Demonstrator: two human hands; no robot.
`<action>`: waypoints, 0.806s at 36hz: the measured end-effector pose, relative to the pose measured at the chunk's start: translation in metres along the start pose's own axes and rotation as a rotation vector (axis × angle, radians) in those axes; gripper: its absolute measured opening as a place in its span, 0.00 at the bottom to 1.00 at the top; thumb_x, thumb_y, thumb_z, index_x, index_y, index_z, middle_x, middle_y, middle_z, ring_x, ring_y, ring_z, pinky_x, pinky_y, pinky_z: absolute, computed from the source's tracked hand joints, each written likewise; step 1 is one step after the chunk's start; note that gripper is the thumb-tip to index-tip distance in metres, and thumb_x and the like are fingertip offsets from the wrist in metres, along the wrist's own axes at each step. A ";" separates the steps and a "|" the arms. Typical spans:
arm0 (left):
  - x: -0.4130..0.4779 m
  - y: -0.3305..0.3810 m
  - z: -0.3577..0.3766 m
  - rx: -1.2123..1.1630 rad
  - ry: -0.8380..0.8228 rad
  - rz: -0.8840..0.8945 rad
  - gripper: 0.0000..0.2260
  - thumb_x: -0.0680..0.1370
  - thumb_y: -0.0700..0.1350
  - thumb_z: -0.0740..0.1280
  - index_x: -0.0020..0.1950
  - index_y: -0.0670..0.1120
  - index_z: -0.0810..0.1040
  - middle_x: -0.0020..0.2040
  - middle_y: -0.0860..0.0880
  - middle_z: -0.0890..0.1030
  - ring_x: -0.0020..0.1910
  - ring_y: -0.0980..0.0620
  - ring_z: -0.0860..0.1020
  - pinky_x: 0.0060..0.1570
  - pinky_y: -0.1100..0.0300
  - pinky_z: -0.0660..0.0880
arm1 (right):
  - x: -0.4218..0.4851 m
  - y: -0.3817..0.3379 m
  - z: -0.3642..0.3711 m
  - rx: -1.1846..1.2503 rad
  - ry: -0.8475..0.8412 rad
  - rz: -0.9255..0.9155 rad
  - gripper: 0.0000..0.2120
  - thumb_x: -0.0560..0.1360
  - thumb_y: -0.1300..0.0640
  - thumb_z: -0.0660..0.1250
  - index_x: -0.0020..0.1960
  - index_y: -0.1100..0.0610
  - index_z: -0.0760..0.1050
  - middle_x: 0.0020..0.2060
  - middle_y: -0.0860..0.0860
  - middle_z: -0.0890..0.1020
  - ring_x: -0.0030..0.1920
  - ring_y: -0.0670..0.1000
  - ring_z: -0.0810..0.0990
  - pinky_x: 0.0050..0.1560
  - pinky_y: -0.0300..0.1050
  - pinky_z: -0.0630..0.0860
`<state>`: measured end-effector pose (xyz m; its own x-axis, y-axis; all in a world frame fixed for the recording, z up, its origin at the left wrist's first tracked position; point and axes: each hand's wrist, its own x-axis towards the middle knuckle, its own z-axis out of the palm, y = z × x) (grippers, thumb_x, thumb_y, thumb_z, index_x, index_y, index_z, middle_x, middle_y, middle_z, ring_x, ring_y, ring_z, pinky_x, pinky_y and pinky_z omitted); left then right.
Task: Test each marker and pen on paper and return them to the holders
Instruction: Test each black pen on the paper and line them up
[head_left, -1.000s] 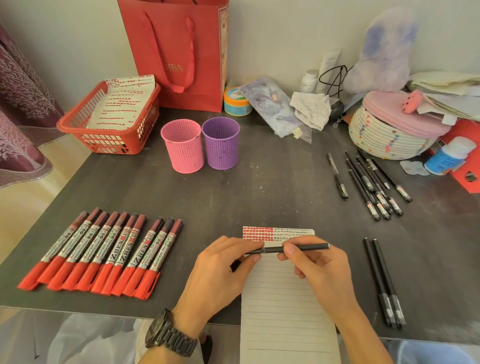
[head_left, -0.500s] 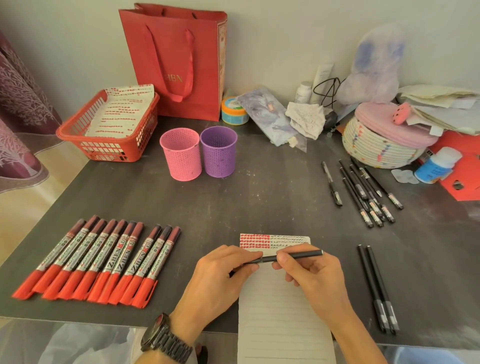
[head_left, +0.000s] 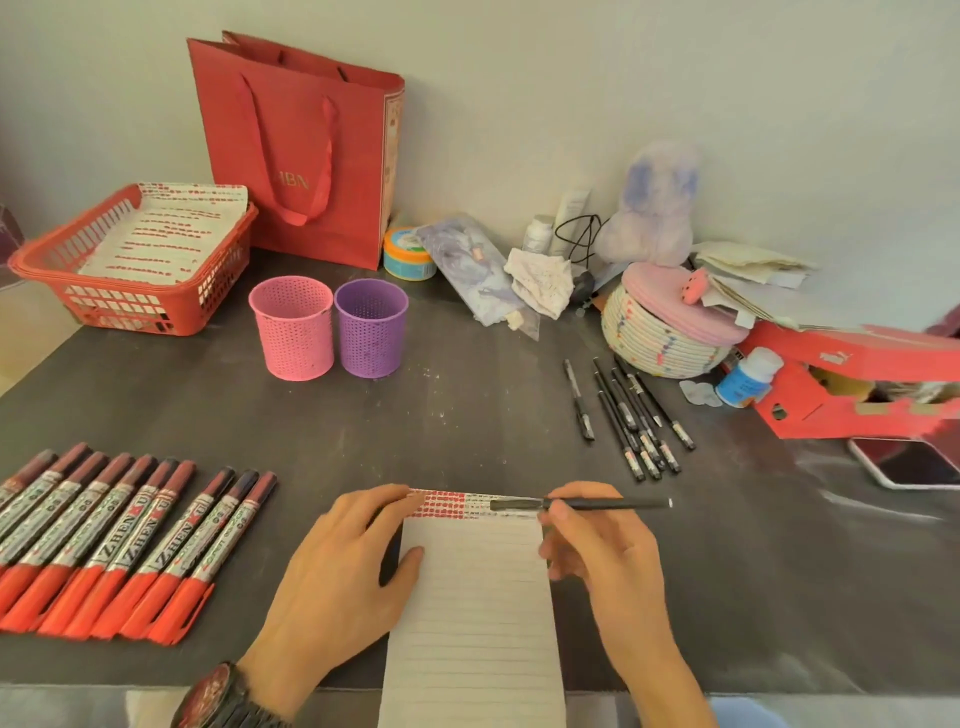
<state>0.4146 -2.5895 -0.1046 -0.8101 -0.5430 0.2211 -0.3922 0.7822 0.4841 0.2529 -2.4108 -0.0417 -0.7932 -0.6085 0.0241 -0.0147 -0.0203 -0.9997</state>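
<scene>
Pen (head_left: 597, 503), black, lies level across the far end of the paper (head_left: 472, 613). The right hand (head_left: 608, 551) has its grip closed on it, thumb and fingers pinching the barrel. One end points left over the band of red and dark scribbles along the sheet's top edge. I cannot tell whether the tip touches the sheet.

The lined paper lies lengthwise on the dark worktop (head_left: 467, 405), its near end hanging past the front edge. The left hand (head_left: 332, 566) lies on the sheet's left edge with its grip open and fingers relaxed. Its thumb is on the sheet and its fingertips reach the scribbled band. A watch (head_left: 223, 696) sits on that wrist.

To the left, a row of red markers (head_left: 119, 540) lies side by side, red ends nearest.

Farther back on the right, a cluster of black pens (head_left: 628, 415) lies on the worktop, with 1 a little apart on the left. A phone (head_left: 909, 462) lies beyond them at the right edge.

At the centre back, 2 mesh holders stand upright and touching, pink (head_left: 292, 327) on the left and purple (head_left: 370, 327) on the right. Behind them are a red basket (head_left: 130, 306) of marked sheets and a red bag (head_left: 296, 150) against the wall.
</scene>
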 end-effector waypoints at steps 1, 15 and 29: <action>0.001 0.000 0.001 0.016 -0.012 -0.007 0.22 0.77 0.59 0.66 0.70 0.57 0.74 0.69 0.59 0.74 0.68 0.56 0.71 0.65 0.58 0.68 | 0.000 -0.004 -0.011 0.006 0.037 0.027 0.03 0.76 0.61 0.72 0.46 0.53 0.82 0.40 0.56 0.85 0.35 0.54 0.82 0.31 0.44 0.78; 0.004 0.006 -0.004 0.075 -0.020 -0.042 0.19 0.77 0.57 0.68 0.66 0.53 0.79 0.65 0.55 0.78 0.65 0.52 0.73 0.62 0.51 0.72 | -0.002 -0.021 -0.152 -0.586 0.082 0.265 0.08 0.78 0.60 0.71 0.57 0.53 0.82 0.38 0.51 0.84 0.39 0.48 0.85 0.42 0.41 0.84; 0.003 0.008 -0.006 0.053 -0.041 -0.060 0.20 0.77 0.59 0.65 0.68 0.54 0.77 0.66 0.56 0.77 0.67 0.52 0.72 0.64 0.50 0.71 | -0.005 -0.002 -0.142 -0.888 0.015 0.360 0.14 0.73 0.49 0.76 0.53 0.41 0.73 0.39 0.37 0.85 0.37 0.44 0.85 0.51 0.56 0.83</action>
<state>0.4121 -2.5868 -0.0952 -0.8014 -0.5769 0.1576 -0.4620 0.7646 0.4494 0.1704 -2.2955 -0.0412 -0.8479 -0.4504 -0.2796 -0.2196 0.7784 -0.5881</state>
